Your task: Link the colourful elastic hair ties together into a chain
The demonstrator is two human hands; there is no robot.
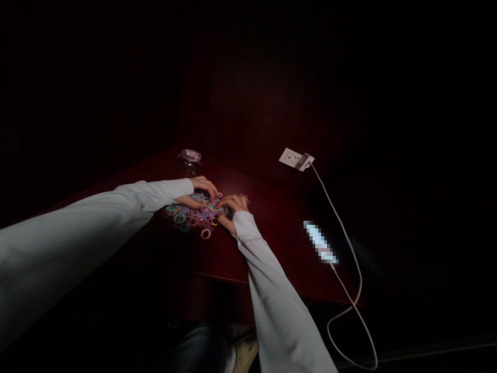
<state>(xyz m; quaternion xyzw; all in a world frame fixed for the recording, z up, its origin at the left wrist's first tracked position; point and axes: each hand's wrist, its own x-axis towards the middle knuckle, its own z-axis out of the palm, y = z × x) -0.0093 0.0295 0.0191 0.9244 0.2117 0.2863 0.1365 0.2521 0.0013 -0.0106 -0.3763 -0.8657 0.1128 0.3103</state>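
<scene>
A heap of small colourful hair ties (190,220), in pink, purple, green and orange, lies on the dark red table. My left hand (201,190) reaches into the heap from the left and back, its curved fingers and thumb apart. Facing it from the right is my right hand (232,207), with bent fingers over the heap's right end and the thumb set apart below. Hair ties lie between the two hands; none is plainly gripped. The fingertips partly sink among the ties, so their exact contact is hard to see.
Behind the heap stands a clear round jar (191,158) with a patterned lid. A white wall socket (293,158) holds a charger, whose white cable (341,223) loops down to a blurred, lit phone (320,243). The table's front edge (221,278) runs below. Surroundings are very dark.
</scene>
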